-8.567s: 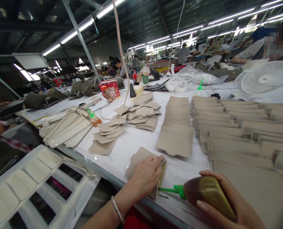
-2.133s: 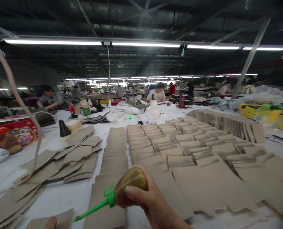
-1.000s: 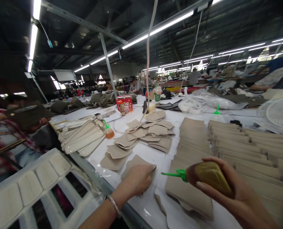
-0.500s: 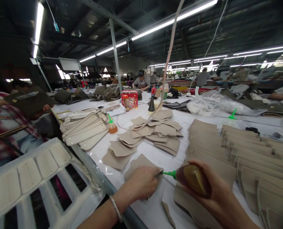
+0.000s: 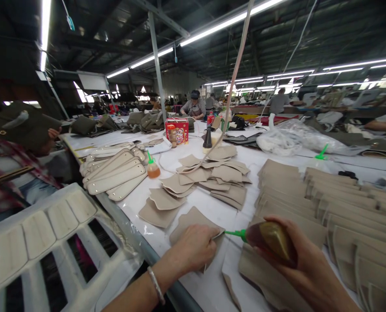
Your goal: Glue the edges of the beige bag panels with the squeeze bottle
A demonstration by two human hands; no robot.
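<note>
My right hand (image 5: pixel 305 249) is wrapped round a squeeze glue bottle (image 5: pixel 272 242) of brown liquid, tipped on its side. The bottle's green nozzle points left, its tip at the edge of a beige leather piece (image 5: pixel 193 219). My left hand (image 5: pixel 196 248) is closed on that same piece near the nozzle, fingers bent over its right edge. A cut leather piece (image 5: pixel 262 275) lies under my right hand. Ahead of my hands is a loose heap of beige pieces (image 5: pixel 227 173).
Rows of overlapping beige pieces (image 5: pixel 345 216) fill the right side. At left lie cream straps (image 5: pixel 124 175) beside a small green-capped bottle (image 5: pixel 153 168). A slotted white rack (image 5: pixel 33 260) adjoins the table edge. A hose (image 5: pixel 233 78) hangs down. A co-worker (image 5: pixel 20 173) sits at left.
The view has shifted slightly. The nozzle tip stays at the leather's edge while the bottle has moved slightly to the right. My left hand keeps its hold.
</note>
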